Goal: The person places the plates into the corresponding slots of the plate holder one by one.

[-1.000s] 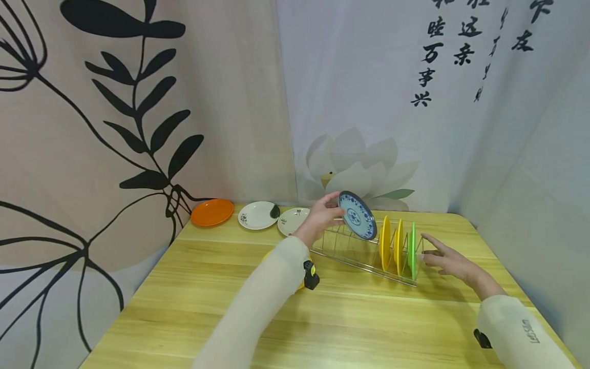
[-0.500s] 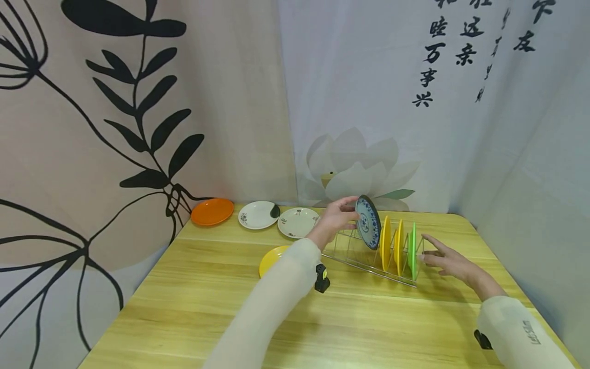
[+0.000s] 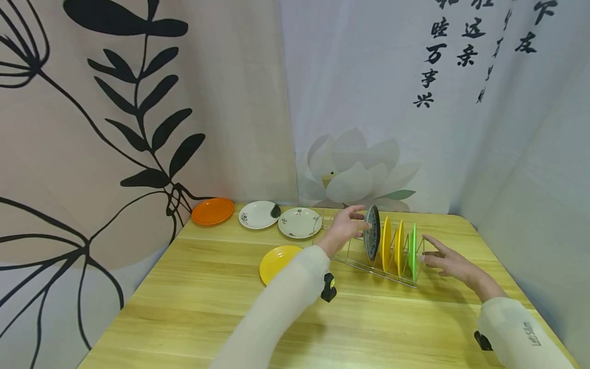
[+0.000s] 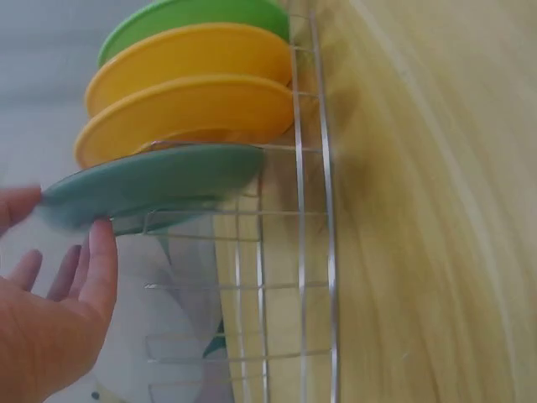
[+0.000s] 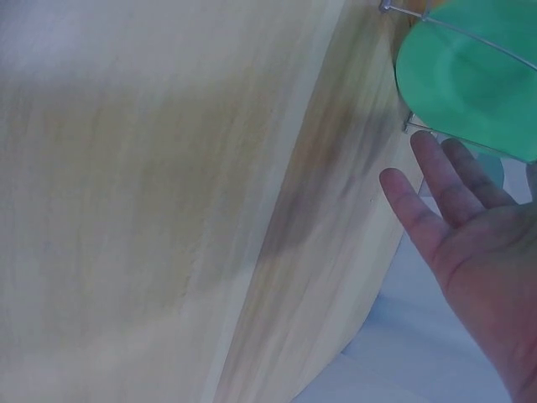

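My left hand (image 3: 343,229) pinches the rim of a dark-edged blue-and-white patterned plate (image 3: 373,233), which stands nearly upright at the wire dish rack (image 4: 331,260). In the left wrist view the plate's greenish underside (image 4: 159,186) shows, its lower edge among the rack's wires. Right beside it two yellow plates (image 3: 386,243) and a green plate (image 3: 412,252) stand on edge in the rack. My right hand (image 3: 454,264), fingers extended, is at the rack's right end, fingertips close to the end wire. The right wrist view has the green plate (image 5: 470,71) just above those fingers.
An orange plate (image 3: 212,211) and two white plates (image 3: 259,214) lie flat along the table's back edge. Nearer, a yellow plate (image 3: 278,261) lies flat, partly behind my left sleeve. A printed curtain (image 3: 230,102) hangs behind the wooden table (image 3: 193,307).
My left hand has carried the patterned plate rightward and down toward the yellow plates, turning it from tilted to nearly upright. The flat yellow plate has come into view. My right hand stays put.
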`<act>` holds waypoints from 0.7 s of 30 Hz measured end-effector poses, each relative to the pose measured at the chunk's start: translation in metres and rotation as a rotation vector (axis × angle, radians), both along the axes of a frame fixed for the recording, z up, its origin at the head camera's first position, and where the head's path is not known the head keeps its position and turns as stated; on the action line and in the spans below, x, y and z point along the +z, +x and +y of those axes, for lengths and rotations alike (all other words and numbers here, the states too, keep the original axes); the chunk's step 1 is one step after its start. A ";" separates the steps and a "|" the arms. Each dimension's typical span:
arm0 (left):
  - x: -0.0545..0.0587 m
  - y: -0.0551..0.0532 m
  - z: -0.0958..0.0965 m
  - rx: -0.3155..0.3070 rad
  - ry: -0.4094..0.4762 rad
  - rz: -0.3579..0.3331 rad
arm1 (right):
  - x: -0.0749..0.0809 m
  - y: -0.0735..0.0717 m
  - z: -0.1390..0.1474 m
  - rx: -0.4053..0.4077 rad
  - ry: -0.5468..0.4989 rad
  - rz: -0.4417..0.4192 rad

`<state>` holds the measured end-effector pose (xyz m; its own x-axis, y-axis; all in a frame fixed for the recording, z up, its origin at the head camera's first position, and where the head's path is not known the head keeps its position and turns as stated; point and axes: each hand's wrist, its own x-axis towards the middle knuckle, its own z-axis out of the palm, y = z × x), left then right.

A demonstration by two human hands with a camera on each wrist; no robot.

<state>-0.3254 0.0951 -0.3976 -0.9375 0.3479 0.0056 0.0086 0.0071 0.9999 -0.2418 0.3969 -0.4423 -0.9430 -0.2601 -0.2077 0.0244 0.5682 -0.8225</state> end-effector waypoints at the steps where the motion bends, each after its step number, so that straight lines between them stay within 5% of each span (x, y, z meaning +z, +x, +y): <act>1: -0.001 0.001 0.001 0.012 -0.013 -0.003 | 0.000 0.000 0.000 0.000 0.000 0.000; 8: -0.004 -0.002 -0.004 0.074 -0.058 -0.011 | 0.001 0.001 0.001 0.001 0.000 0.002; 21: 0.001 -0.009 -0.046 0.060 0.007 -0.035 | 0.000 0.001 0.000 0.003 0.016 0.011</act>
